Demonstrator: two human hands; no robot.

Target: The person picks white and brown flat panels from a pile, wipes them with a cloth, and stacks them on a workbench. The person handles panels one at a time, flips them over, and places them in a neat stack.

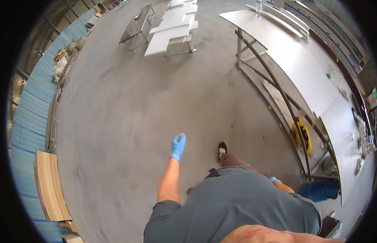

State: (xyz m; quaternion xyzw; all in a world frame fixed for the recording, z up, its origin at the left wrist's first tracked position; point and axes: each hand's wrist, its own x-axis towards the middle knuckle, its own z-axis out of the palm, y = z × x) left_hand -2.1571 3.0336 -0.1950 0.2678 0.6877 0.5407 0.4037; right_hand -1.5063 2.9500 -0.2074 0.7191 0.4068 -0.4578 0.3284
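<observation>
My left hand (178,147), in a light blue glove, hangs out in front of me over the grey floor. Its fingers are curled together, with a greyish patch at the fingertips; what they hold, if anything, I cannot make out. No object touches this hand from outside. Only a bit of my right hand (274,179), also in a blue glove, shows past my side. My body hides its fingers. The closest thing to it is the long white-topped workbench (294,60) on the right, with a blue container (320,190) under its near end.
A yellow-and-black object (303,137) sits on the bench's lower shelf. A clear bottle (258,6) and small parts lie on top. Ahead stand a dark table (136,23) and white panels (170,32) on supports. Wooden boards (51,185) lean by the blue left wall.
</observation>
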